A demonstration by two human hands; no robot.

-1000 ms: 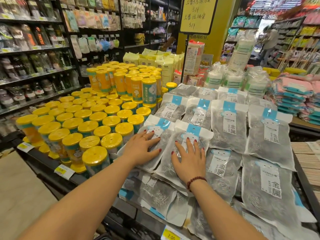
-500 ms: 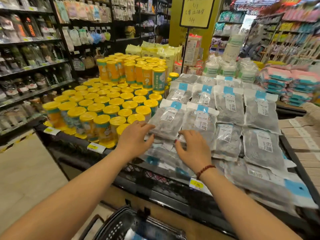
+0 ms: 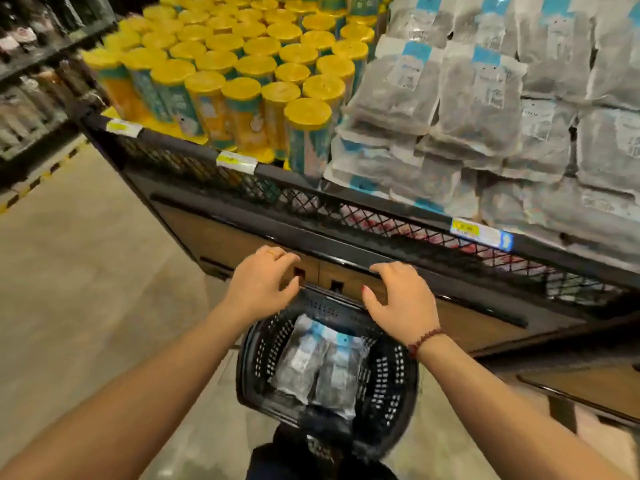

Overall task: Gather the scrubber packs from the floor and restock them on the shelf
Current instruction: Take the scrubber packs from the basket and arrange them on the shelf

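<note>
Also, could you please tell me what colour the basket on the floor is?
The basket is black, seen best in the head view.

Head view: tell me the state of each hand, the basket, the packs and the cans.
Basket, on the floor below the shelf, holding packs.
Packs in basket, lying side by side.
Shelf packs, stacked in overlapping rows.
Left hand, empty, fingers loosely curled, above the basket.
Right hand, empty, fingers relaxed, over the basket's far rim.
Yellow-lidded cans, upright, lids on.
</note>
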